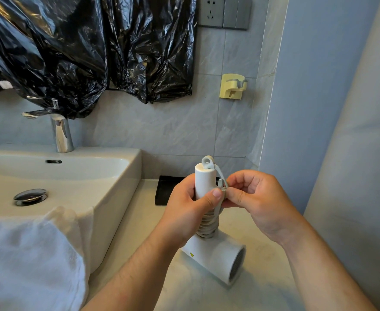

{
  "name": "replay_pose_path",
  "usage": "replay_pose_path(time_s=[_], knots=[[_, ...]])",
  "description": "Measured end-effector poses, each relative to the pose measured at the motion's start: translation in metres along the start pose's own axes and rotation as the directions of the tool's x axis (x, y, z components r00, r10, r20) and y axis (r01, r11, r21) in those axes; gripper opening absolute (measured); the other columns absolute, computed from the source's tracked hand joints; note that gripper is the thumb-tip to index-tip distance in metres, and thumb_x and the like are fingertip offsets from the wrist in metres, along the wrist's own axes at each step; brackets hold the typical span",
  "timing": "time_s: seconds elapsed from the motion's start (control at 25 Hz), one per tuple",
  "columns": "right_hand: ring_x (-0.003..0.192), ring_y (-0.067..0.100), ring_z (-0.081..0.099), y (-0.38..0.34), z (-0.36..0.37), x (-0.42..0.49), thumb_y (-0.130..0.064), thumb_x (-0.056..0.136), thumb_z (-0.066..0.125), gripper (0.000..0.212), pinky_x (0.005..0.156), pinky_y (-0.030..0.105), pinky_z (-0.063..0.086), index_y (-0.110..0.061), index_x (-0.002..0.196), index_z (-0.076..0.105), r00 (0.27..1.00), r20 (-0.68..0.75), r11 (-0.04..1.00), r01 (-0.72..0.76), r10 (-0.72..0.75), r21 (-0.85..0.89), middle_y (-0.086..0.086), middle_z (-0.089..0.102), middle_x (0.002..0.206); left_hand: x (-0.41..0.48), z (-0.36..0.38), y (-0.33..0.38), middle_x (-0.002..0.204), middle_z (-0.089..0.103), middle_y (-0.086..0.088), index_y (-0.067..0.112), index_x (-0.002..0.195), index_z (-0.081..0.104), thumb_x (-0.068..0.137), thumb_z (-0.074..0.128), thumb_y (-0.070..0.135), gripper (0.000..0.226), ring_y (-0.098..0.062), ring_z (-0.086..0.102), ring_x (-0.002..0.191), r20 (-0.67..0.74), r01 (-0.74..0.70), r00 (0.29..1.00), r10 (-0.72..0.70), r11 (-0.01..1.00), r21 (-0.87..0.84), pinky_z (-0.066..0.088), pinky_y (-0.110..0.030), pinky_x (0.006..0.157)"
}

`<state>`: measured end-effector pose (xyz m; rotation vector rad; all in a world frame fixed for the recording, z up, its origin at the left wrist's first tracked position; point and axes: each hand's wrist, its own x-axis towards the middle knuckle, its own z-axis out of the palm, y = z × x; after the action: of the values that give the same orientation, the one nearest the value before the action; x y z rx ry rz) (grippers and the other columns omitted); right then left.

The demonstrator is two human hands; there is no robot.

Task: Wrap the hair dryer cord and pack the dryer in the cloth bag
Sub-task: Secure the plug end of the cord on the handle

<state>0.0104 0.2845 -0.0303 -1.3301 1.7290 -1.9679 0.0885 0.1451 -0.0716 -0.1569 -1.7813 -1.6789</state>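
White plastic dryer (216, 254) stands inverted near the middle of the counter (263, 261). The barrel is down and looks to rest on the stone, with its grille end facing right and toward the camera. The handle points up and ends in a hang loop.

Cord (207, 225): wound in tight coils round the lower handle, just above the barrel. One strand runs up the handle's right side to the loop. Plug (220, 182): lies against the handle above the coils, prongs up.

Left hand (184, 212): fingers curled round the handle, thumb pressed on the cord just below the plug. Right hand (258, 203): thumb and forefinger pinch at the plug from the right, other fingers curled in.

Room: the counter is a strip bounded on the left by the basin (117, 198) wall and on the right by a pale wall (352, 153). Bare stone shows on both sides of the barrel and between the forearms. A black tray (165, 189) sits just behind the handle, close to the tiled back wall.

Farther out: a white cloth (27, 254) hangs over the basin's near edge at lower left; I cannot tell whether it is the bag. Chrome tap (61, 135) at the basin's rear. Yellow holder (232, 86) on the tiles above the dryer. Black plastic sheeting (72, 52) hangs over the upper wall.
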Motion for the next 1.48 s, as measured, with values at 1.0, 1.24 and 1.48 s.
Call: replay_pose_path(time_s=[1.0,1.24,1.48], knots=[[0.064,0.015,0.062,0.012,0.003,0.005,-0.009,0.073,0.062,0.013,0.059,0.026,0.052,-0.02,0.074,0.068,0.999,-0.003,0.976,-0.033,0.035,0.215,-0.002,0.064,0.068,-0.002,0.005,-0.001,0.103,0.065,-0.023,0.015,0.116,0.055,0.085,0.061,0.026,0.033,-0.026,0.066,0.092,0.008,0.013,1.0,-0.014,1.0,0.016,0.056,-0.044,0.08],[0.069,0.022,0.062,0.013,0.004,0.007,0.003,0.071,0.067,0.019,0.066,0.03,0.053,-0.015,0.072,0.071,0.986,0.107,0.887,-0.159,0.124,0.434,0.008,0.066,0.073,-0.002,0.002,0.003,0.09,0.065,-0.004,0.017,0.105,0.059,0.079,0.069,0.034,0.033,-0.018,0.062,0.086,0.032,0.015,0.999,-0.016,1.0,0.02,0.052,-0.039,0.078],[0.071,0.02,0.063,0.015,0.0,0.006,-0.006,0.071,0.073,0.015,0.067,0.032,0.053,-0.01,0.082,0.064,0.996,0.032,0.958,-0.094,0.088,0.27,0.008,0.065,0.076,0.001,0.003,0.0,0.099,0.066,-0.014,0.015,0.115,0.055,0.085,0.059,0.026,0.032,-0.025,0.064,0.09,0.023,0.041,0.999,-0.042,0.998,0.056,0.054,-0.039,0.08]])
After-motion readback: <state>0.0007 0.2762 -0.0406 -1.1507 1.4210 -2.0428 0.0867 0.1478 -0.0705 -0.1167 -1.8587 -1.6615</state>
